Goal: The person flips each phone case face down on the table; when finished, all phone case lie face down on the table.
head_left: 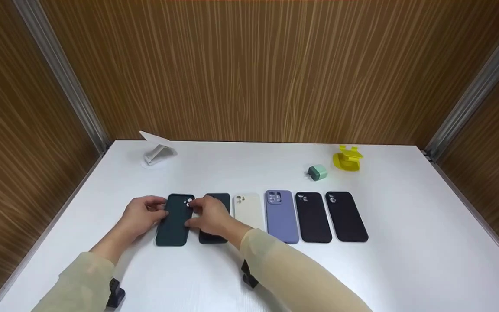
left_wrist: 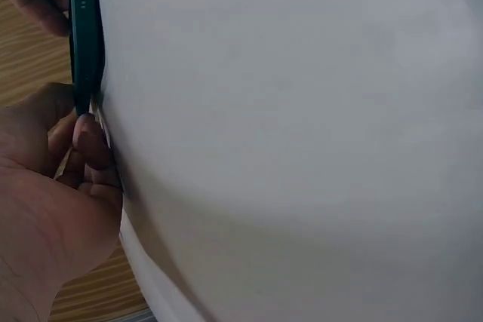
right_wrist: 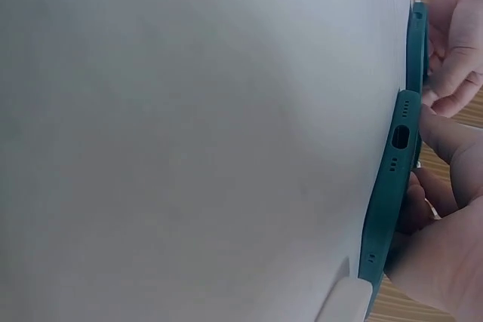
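Both hands are meeting over the dark green phone case [head_left: 175, 220] at the left end of a row of six cases lying flat near the middle of the white worktop [head_left: 405, 260]. The left hand [head_left: 142, 216] is pinching the case's left edge, fingers [left_wrist: 89, 141] curled against its rim, while the right hand [head_left: 208, 214] is gripping its right edge near the camera cutout, thumb and fingers [right_wrist: 453, 58] closed on the rim. The right forearm is partly covering the neighbouring black case [head_left: 215, 219]; beyond it the cream case [head_left: 249, 211], lilac case [head_left: 280, 216] and two further black cases [head_left: 313, 216] [head_left: 346, 216] are lying evenly spaced and apparently untouched. Judging from this, the handling seems to be at the first case, with five remaining. Open room is lying in front of the row and to its left, where the worktop edge runs close to the brown wall [head_left: 24, 164]; behind the row are standing a white stand [head_left: 156, 149], a green charger [head_left: 317, 172] and a yellow stand [head_left: 347, 158].
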`<state>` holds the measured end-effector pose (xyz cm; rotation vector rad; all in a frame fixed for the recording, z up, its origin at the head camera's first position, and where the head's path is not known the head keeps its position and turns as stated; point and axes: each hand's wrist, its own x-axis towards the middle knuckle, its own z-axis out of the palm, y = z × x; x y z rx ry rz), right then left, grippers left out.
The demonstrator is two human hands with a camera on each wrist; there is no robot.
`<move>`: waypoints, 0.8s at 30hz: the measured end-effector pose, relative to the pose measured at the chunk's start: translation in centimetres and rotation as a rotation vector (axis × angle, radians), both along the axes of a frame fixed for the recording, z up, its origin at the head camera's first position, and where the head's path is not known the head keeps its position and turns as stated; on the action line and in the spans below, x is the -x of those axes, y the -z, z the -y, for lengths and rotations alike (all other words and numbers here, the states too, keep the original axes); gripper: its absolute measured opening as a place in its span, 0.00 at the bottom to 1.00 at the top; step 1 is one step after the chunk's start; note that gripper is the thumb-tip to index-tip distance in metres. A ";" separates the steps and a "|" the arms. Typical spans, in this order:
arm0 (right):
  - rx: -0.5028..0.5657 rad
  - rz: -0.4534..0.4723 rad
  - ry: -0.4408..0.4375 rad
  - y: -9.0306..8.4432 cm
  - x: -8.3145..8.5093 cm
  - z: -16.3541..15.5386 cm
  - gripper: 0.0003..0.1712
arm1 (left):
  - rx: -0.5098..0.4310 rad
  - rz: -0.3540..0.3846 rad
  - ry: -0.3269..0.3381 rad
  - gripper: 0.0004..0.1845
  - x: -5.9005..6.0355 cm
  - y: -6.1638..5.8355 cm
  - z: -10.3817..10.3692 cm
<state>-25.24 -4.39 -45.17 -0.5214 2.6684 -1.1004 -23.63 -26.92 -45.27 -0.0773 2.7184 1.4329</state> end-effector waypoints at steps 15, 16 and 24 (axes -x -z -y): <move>-0.028 -0.055 -0.034 -0.1 -0.1 0.3 0.28 | -0.137 -0.074 -0.048 0.23 -0.4 -1.7 -1.0; -0.034 -0.066 -0.040 -0.1 -0.1 0.3 0.27 | -0.148 -0.071 -0.048 0.23 -0.4 -1.8 -1.1; -0.021 -0.079 -0.040 0.0 -0.2 0.3 0.26 | -0.195 -0.046 -0.049 0.24 -0.3 -2.3 -2.0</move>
